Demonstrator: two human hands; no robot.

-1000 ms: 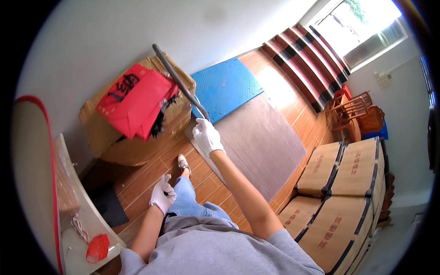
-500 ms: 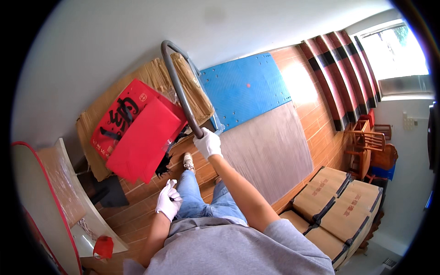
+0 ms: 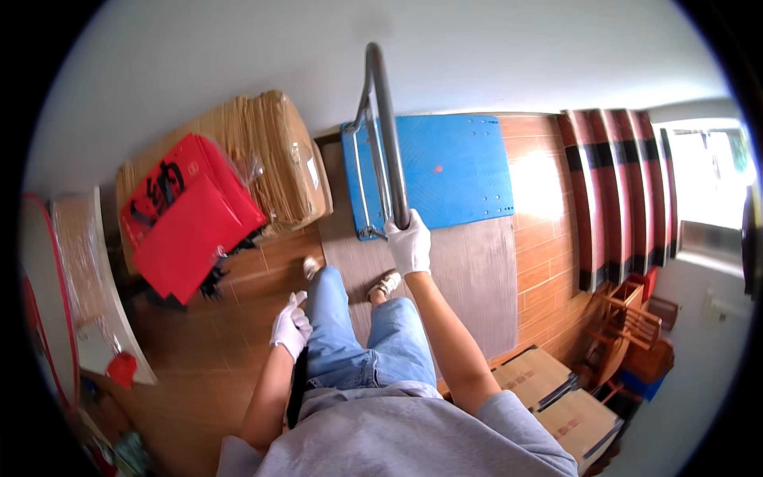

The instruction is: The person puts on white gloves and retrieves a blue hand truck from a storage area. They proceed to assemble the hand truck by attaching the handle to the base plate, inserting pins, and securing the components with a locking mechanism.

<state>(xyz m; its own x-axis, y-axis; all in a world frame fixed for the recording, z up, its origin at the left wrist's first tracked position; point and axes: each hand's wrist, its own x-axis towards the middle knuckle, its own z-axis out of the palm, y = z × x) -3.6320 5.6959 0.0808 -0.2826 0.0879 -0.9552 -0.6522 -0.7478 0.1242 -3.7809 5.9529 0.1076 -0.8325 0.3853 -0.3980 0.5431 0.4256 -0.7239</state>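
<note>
Seen from above, a white-gloved right hand (image 3: 409, 242) grips the grey handle (image 3: 385, 127) of a blue platform cart (image 3: 449, 171) standing on the wooden floor (image 3: 199, 350) just ahead. The gloved left hand (image 3: 291, 326) hangs loosely curled, holding nothing, beside the left thigh. Cardboard bundles (image 3: 274, 155) and red sheets (image 3: 187, 215) lie far left.

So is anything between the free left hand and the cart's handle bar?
Nothing visible blocks it. The right hand already grips the grey handle bar of the blue platform cart; the left hand hangs beside the person's thigh, only open floor between.
</note>
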